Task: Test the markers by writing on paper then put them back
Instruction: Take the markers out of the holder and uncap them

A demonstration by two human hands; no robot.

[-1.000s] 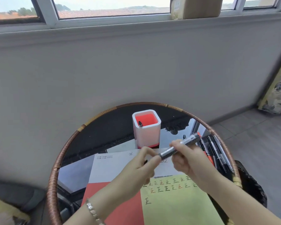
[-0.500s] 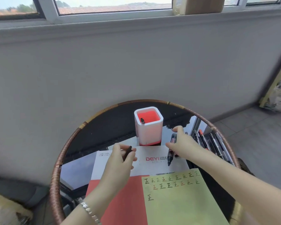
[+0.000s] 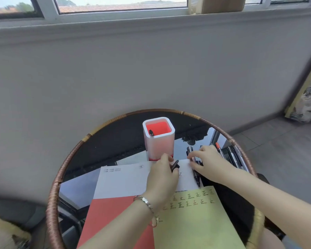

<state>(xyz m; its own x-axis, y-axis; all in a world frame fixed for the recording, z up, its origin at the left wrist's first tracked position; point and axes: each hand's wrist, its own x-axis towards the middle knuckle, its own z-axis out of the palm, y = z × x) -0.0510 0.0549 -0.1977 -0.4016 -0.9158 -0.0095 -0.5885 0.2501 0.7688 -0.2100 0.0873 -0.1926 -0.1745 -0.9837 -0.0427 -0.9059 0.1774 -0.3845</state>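
Marker (image 3: 196, 174) pinched by right hand (image 3: 210, 162) fingers; left hand (image 3: 162, 177) fingers pinch cap (image 3: 175, 166); glass rattan-rimmed table (image 3: 115, 141), grey wall (image 3: 151, 69) behind.

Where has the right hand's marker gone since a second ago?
Yes. The marker came down from in front of the pen holder to its right side, tip toward the person.

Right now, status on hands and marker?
Left hand holds cap. Right hand grips uncapped marker. Tip near yellow paper, nothing between.

Uncapped black marker (image 3: 197, 177) in right hand (image 3: 210, 162), cap (image 3: 175, 166) in left hand (image 3: 162, 177), near white holder (image 3: 159, 142).
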